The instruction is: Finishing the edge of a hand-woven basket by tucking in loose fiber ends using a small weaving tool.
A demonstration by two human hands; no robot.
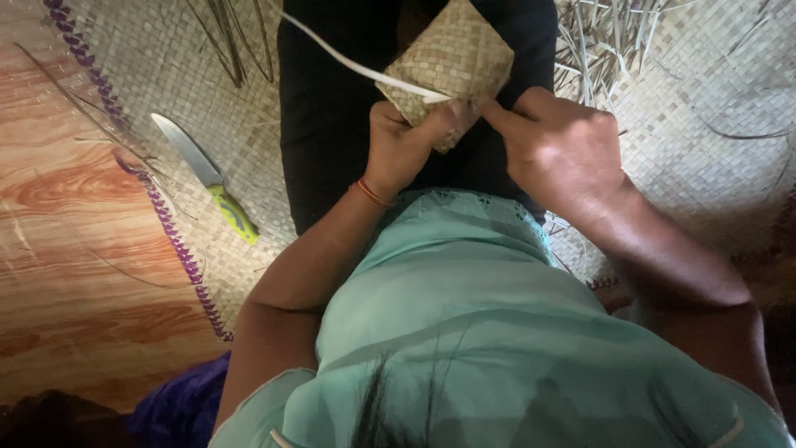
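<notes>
Here the left hand is gripping the pouch at its near corner. The right hand is pinching the strip, which is running away up-left.

A wood-patterned floor carries a pale woven mat that spreads from the left across to the far right, its left edge trimmed with a purple braided border. On the mat at the left lies a knife with a steel blade and a yellow-green handle. Loose dry leaf strips lie at the far side, and a purple cloth sits on the floor at the near left.
</notes>
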